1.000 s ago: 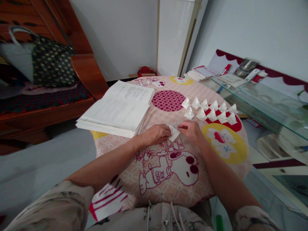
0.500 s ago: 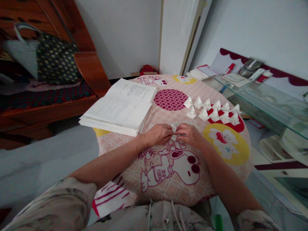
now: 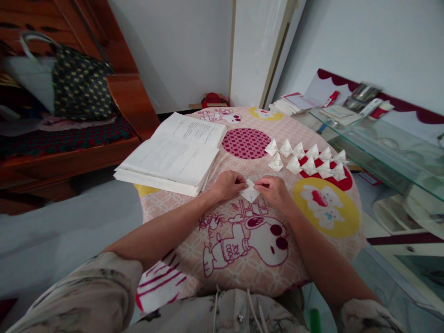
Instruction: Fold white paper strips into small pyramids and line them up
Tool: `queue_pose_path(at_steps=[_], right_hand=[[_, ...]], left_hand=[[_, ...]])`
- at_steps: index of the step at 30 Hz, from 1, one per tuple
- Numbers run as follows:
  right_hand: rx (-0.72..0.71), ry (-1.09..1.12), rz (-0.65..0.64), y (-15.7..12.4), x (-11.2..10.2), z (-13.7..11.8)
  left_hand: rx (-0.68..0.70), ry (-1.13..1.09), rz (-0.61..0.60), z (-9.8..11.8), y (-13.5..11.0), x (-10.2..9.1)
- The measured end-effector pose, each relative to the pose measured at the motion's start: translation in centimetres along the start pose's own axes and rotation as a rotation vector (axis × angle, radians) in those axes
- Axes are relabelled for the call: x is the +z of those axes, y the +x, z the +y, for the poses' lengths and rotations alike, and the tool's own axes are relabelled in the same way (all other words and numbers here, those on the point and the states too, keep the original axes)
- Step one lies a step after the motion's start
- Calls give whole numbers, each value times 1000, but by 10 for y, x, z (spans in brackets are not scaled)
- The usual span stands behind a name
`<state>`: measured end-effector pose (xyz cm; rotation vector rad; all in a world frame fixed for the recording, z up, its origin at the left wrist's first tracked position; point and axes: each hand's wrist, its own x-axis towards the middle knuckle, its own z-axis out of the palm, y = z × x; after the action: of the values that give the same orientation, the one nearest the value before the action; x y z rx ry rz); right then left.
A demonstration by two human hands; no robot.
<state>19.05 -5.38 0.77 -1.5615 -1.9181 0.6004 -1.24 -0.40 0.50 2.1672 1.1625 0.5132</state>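
A small folded white paper (image 3: pixel 250 191), roughly diamond-shaped, is between my hands over the patterned tablecloth (image 3: pixel 236 166). My left hand (image 3: pixel 228 184) pinches its left corner between thumb and fingers. On the opposite side, my right hand (image 3: pixel 274 188) pinches the right corner. The lower point of the paper faces me and shows between the fingertips. Beyond my right hand, several folded paper pieces (image 3: pixel 293 165) with pointed tops stand in two rows. To the left of my left hand lies a thick open book (image 3: pixel 169 159) with printed pages.
A glass shelf (image 3: pixel 388 150) on the right carries small items, beside a stack of papers (image 3: pixel 291 103). The round table's edge curves close to my body. At the left stands a wooden bench (image 3: pixel 128 101) with a dark patterned bag (image 3: pixel 81 83) on it.
My hands have moved slightly apart, and more of the folded paper shows between them, spread flatter into a diamond. The book and the rows of folded pieces stay put.
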Motion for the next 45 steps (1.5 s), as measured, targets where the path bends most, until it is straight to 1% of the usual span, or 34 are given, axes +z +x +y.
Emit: queue_pose_path(at_steps=[4, 8, 13, 16, 22, 33, 40, 45], right_hand=[[33, -46, -16, 1, 0, 3], [88, -58, -40, 4, -1, 7], [125, -138, -48, 10, -1, 4], [130, -200, -45, 12, 0, 0], [87, -328, -45, 12, 4, 1], [42, -369, -34, 14, 6, 3], [71, -340, -37, 16, 7, 3], [89, -348, -32, 17, 8, 2]], left_hand=[[-30, 79, 29, 4, 3, 1], [-44, 122, 24, 4, 5, 3], [-68, 166, 45, 4, 8, 4], [-89, 187, 50, 4, 9, 5], [-78, 201, 79, 2, 10, 8], [-107, 277, 73, 7, 10, 13], [-87, 331, 57, 7, 8, 15], [-108, 368, 42, 9, 8, 17]])
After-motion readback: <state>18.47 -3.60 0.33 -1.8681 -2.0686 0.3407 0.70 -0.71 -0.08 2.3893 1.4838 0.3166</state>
